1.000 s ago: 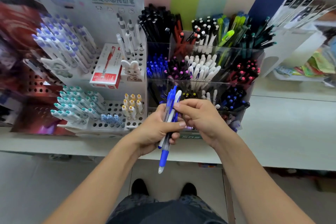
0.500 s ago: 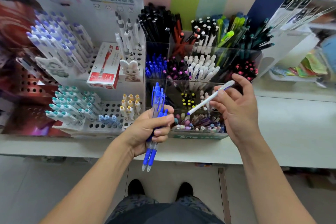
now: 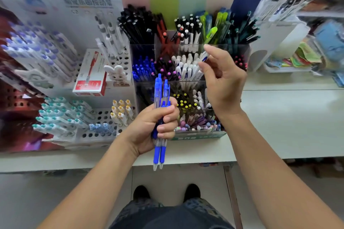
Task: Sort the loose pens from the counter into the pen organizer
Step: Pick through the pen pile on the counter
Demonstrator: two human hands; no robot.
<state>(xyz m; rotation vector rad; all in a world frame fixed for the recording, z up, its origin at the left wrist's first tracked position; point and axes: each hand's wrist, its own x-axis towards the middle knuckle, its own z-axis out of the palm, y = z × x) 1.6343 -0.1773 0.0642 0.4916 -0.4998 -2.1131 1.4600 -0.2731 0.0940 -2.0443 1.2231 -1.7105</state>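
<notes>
- Standing at the counter [image 3: 279, 126], a person shows two dark shoes [image 3: 141, 191] on the floor at the bottom of the view.
- Left hand [image 3: 154, 126] is curled in a tight grip round a bunch of blue pens [image 3: 161, 98], held upright just in front of the counter's near edge, tips pointing down below the fist.
- Right hand [image 3: 223, 83] is raised over the clear pen organizer [image 3: 195, 134], with a narrow grip: thumb and fingertips pinch a white pen [image 3: 203, 57] with a blue mark.
- That white pen sits at the top of the compartment of matching white pens [image 3: 186, 69], in the organizer's middle row.
- Left of the organizer a white peg rack [image 3: 96, 117] carries teal-capped pens, and a red box [image 3: 89, 74] leans above it.
- Farthest back, black pens [image 3: 137, 22] and green pens [image 3: 212, 31] fill the rear row.
</notes>
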